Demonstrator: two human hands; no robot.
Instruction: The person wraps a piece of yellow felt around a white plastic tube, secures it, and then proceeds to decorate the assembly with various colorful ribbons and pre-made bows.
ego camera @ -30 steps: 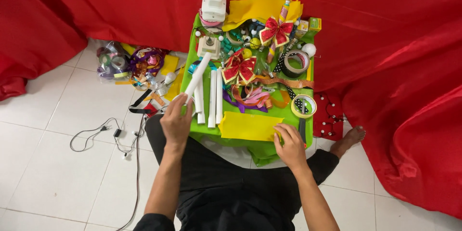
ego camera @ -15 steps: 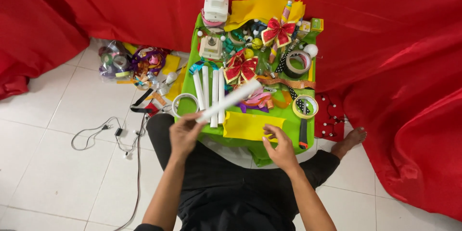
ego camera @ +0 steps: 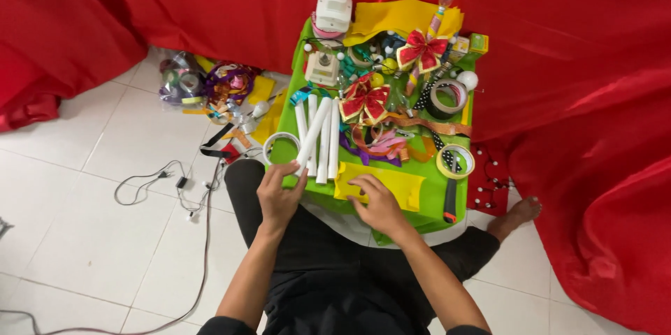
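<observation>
Bright, even, soft light from overhead; only faint shadows beneath the table point(ego camera: 293, 141) and along the cloth point(ego camera: 573, 97) folds. Mild sheen on the floor tiles point(ego camera: 84, 188), no harsh glare. Sharp at centre, slightly soft toward the corners. Wide-angle bend at the edges. No motion blur on either hand

On the green-covered table point(ego camera: 293, 141) we saw the white paper tubes point(ego camera: 326, 141) lying side by side, a white tape ring point(ego camera: 278, 145) left of them, a yellow paper sheet point(ego camera: 391, 185) right of them, and a red-and-gold ribbon bow point(ego camera: 363, 97) behind.
</observation>
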